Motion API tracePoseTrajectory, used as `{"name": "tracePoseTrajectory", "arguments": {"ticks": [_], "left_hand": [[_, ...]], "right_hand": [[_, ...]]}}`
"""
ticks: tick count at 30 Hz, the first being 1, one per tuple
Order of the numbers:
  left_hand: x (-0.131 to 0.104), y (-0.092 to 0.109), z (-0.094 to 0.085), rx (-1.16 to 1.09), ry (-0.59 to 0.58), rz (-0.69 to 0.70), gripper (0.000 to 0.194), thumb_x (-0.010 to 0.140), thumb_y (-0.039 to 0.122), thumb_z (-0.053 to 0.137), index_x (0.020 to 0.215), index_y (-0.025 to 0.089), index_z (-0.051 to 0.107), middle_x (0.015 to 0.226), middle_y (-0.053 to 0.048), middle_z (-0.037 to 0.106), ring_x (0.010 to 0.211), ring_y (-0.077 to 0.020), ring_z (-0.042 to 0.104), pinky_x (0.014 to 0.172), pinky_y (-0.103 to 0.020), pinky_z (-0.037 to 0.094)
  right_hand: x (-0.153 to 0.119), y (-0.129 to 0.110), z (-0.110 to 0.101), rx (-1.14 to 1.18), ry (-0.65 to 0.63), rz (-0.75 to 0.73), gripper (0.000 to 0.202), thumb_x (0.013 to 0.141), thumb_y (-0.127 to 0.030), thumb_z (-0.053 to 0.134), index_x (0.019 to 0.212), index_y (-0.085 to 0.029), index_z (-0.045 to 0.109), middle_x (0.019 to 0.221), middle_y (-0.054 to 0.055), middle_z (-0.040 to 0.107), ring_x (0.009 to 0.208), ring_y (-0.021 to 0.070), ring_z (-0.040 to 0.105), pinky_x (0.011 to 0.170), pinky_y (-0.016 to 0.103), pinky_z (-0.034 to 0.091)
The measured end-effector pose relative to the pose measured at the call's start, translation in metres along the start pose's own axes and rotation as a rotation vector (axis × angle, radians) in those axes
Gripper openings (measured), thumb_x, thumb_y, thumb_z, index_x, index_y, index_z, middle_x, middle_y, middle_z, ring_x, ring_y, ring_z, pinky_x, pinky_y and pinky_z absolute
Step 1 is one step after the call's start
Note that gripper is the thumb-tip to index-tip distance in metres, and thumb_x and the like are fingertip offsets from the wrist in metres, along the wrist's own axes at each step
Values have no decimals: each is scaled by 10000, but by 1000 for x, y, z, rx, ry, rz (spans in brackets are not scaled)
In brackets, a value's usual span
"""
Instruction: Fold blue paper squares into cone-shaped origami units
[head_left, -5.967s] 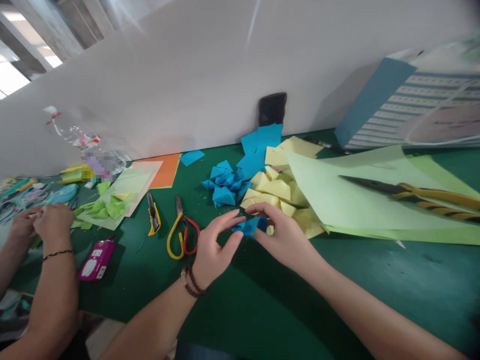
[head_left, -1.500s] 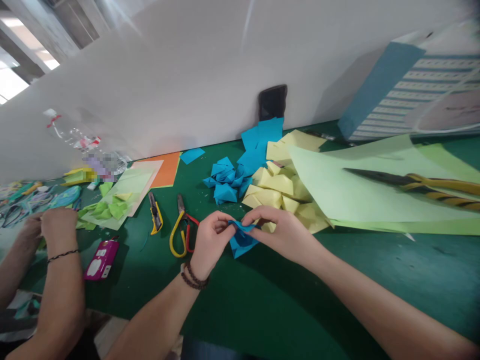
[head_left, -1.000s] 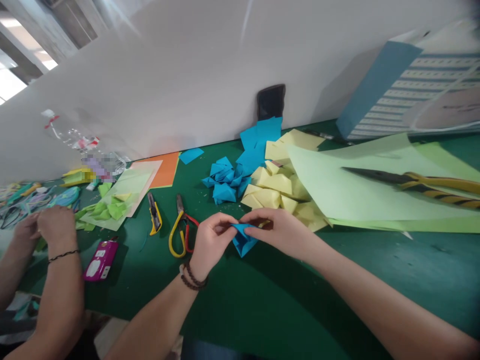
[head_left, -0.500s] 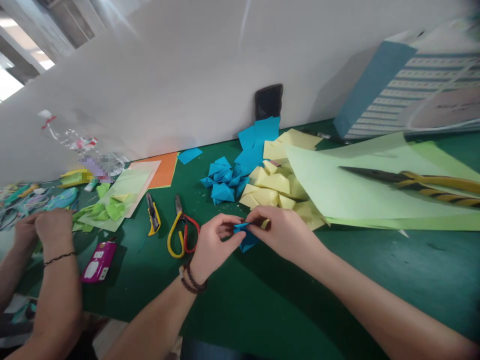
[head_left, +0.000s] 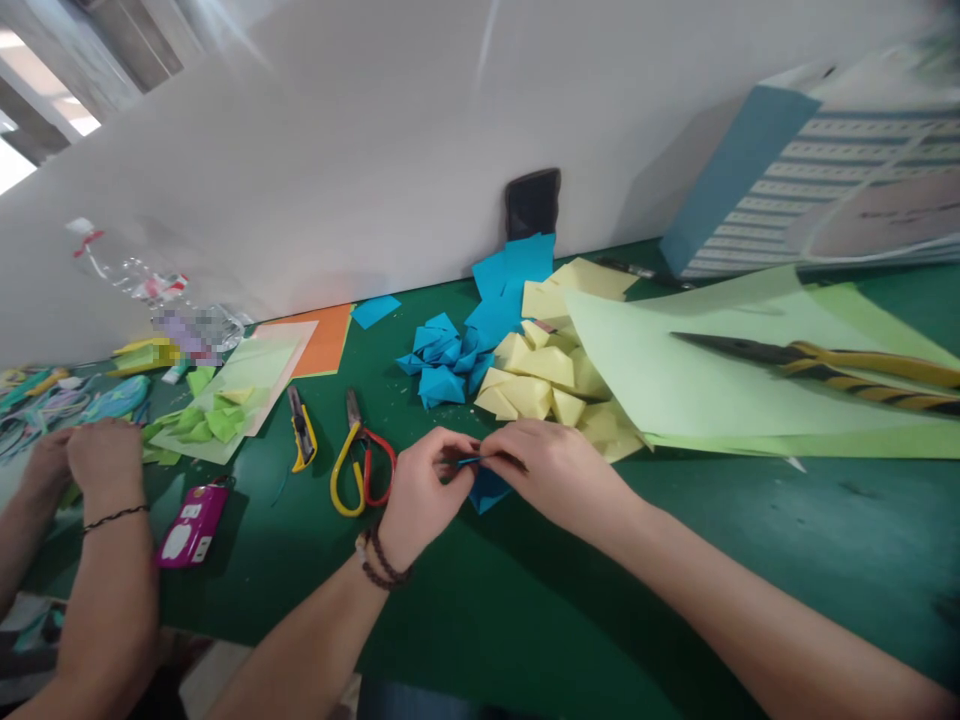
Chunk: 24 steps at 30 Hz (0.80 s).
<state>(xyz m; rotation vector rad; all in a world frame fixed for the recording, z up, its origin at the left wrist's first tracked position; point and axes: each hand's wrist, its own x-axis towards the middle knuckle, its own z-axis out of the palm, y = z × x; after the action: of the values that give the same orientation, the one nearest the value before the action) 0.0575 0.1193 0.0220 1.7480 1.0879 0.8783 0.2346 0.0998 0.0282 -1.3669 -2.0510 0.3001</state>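
A small piece of blue paper [head_left: 489, 491] is pinched between my two hands, partly hidden by the fingers. My left hand [head_left: 429, 484], with dark bead bracelets at the wrist, grips its left side. From the right, my right hand [head_left: 553, 464] holds the same piece, thumb and fingers pressed together. Just beyond them lie folded blue paper pieces [head_left: 444, 360] and a heap of folded yellow paper pieces [head_left: 534, 378]. Flat blue sheets [head_left: 510, 280] rest behind these. Red-and-yellow-handled pliers [head_left: 361, 455] lie left of my left hand.
A yellow cutter [head_left: 302, 430] and a magenta box [head_left: 194, 525] lie to the left, near another person's hands [head_left: 105, 462]. Long-nosed pliers [head_left: 802, 360] rest on pale green sheets [head_left: 675, 400] at right. A phone [head_left: 532, 205] leans on the wall beside a paper bag [head_left: 750, 180].
My right hand has shifted slightly left, its fingers now covering more of the blue paper's upper edge. The whole view has moved a little.
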Motion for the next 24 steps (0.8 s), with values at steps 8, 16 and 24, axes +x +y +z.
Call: {"name": "tracePoseTrajectory", "arguments": {"ticks": [8,16,24], "left_hand": [[9,-3,-6,-81,205,-29,99,724,168,631,754,179,538,800,-1,607,777,-126,619,671,-219,528],[9,-6,-1,-130,151,-48,156,682,166,651,734,183,505,721,36,518,677,-105,533,626,-215,467],[3,1,2,36,156,-10,105,746,143,600,812,187,532,831,0,565,786,-132,574,659,-216,480]], "right_hand": [[2,-1,-8,409,-4,251,376,811,-173,530,1168,-237,630,1039,41,733,864,167,710,730,285,595],[1,-8,5,393,-62,329,259,799,-295,630,1051,-240,660,889,20,718,667,149,644,638,291,545],[1,-7,7,281,-53,395,320,781,-173,544,1076,-216,661,845,16,720,627,139,640,608,266,496]]}}
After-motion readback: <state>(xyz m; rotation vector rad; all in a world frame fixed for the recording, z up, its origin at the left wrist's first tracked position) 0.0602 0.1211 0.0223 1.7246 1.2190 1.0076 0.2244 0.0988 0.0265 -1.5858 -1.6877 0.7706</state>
